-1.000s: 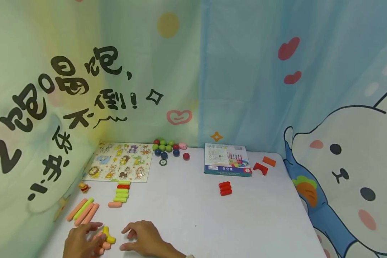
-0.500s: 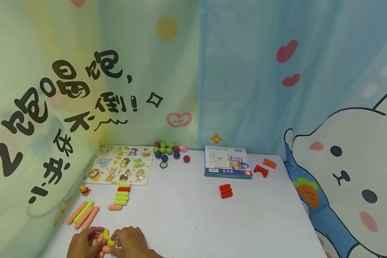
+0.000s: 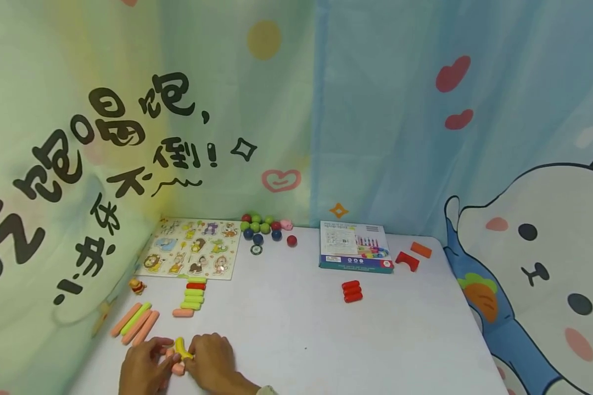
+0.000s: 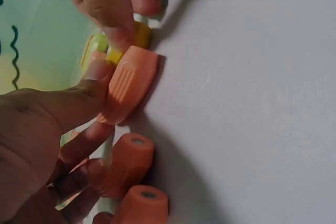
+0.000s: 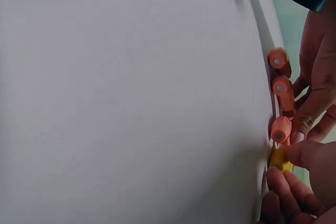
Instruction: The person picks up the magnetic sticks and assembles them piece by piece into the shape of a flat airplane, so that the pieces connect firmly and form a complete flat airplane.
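By the table's near left edge, my right hand [image 3: 211, 359] pinches a yellow curved magnetic rod [image 3: 182, 349] between thumb and fingers. The right wrist view shows the same yellow rod [image 5: 277, 157] partly covered by the fingertips. My left hand [image 3: 145, 366] is just left of it, with thumb and fingers curled about a short salmon-pink magnetic rod [image 4: 128, 85] that sits against the yellow one. Two more short pink rods, a middle one [image 4: 128, 163] and a nearer one [image 4: 142, 205], lie by the left hand's lower fingers, with round magnets in their ends.
Long pink and green rods [image 3: 135, 323] lie beyond the left hand. Short green rods [image 3: 192, 299] are lined up near an animal puzzle board [image 3: 188, 247]. Farther off are coloured balls [image 3: 264, 226], a flat box [image 3: 354, 247], red rods [image 3: 352, 291] and red-orange blocks [image 3: 407, 261].
My right hand has moved left from an open pose apart from the yellow rod and now pinches it. The left hand stays by the pink rods. The head view has shifted slightly.
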The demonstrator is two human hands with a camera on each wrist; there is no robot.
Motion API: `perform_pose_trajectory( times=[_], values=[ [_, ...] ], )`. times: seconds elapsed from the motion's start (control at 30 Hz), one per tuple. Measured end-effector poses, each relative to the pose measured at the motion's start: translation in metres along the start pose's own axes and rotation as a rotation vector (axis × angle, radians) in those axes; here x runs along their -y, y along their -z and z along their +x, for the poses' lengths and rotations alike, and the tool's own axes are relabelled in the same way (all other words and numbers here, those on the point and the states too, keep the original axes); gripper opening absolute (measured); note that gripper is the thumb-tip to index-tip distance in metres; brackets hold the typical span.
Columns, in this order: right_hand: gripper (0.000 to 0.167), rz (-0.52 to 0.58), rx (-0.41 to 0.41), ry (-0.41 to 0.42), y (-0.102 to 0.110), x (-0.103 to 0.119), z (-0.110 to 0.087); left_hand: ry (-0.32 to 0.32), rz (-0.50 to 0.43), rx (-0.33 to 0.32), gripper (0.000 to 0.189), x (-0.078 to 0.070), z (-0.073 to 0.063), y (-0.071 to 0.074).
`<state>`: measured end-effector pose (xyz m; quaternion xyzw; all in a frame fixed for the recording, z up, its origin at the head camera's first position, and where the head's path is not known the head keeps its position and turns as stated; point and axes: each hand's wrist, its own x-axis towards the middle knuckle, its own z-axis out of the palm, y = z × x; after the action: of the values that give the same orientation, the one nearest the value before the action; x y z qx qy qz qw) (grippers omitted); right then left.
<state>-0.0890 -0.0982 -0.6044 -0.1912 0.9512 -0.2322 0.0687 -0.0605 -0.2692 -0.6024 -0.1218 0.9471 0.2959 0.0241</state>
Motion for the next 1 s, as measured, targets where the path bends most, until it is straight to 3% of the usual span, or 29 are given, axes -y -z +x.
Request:
perform_pose_trajectory(
  times=[0.17, 0.37, 0.47, 0.53, 0.6, 0.7, 0.8, 0.9, 1.0],
  values=[
    [0.016, 0.051, -0.056, -0.073, 0.004, -0.014, -0.003, 0.02, 0.045, -0.045, 0.036, -0.007, 0.001, -0.004],
    [0.021, 0.105, -0.186, -0.139, 0.004, -0.039, -0.008, 0.047, 0.088, -0.06, 0.036, -0.018, 0.0, -0.013],
    [0.023, 0.105, -0.226, -0.123, 0.013, -0.049, -0.008, 0.049, 0.11, -0.053, 0.037, -0.028, 0.001, -0.016],
    [0.021, 0.093, -0.22, -0.07, 0.021, -0.055, -0.005, 0.044, 0.121, -0.049, 0.039, -0.033, 0.001, -0.017],
    [0.026, 0.056, -0.177, 0.033, 0.031, -0.061, 0.001, 0.045, 0.136, -0.036, 0.04, -0.038, 0.002, -0.018],
    [0.041, -0.013, -0.034, 0.237, 0.043, -0.068, 0.013, 0.051, 0.16, 0.001, 0.04, -0.042, 0.002, -0.018],
    [0.039, -0.067, 0.119, 0.402, 0.05, -0.076, 0.025, 0.059, 0.165, 0.039, 0.036, -0.047, 0.002, -0.019],
    [0.029, -0.102, 0.185, 0.468, 0.052, -0.085, 0.034, 0.06, 0.16, 0.045, 0.032, -0.054, 0.002, -0.022],
    [0.022, -0.139, 0.166, 0.464, 0.052, -0.095, 0.04, 0.049, 0.16, 0.03, 0.029, -0.063, 0.002, -0.026]
  ],
)
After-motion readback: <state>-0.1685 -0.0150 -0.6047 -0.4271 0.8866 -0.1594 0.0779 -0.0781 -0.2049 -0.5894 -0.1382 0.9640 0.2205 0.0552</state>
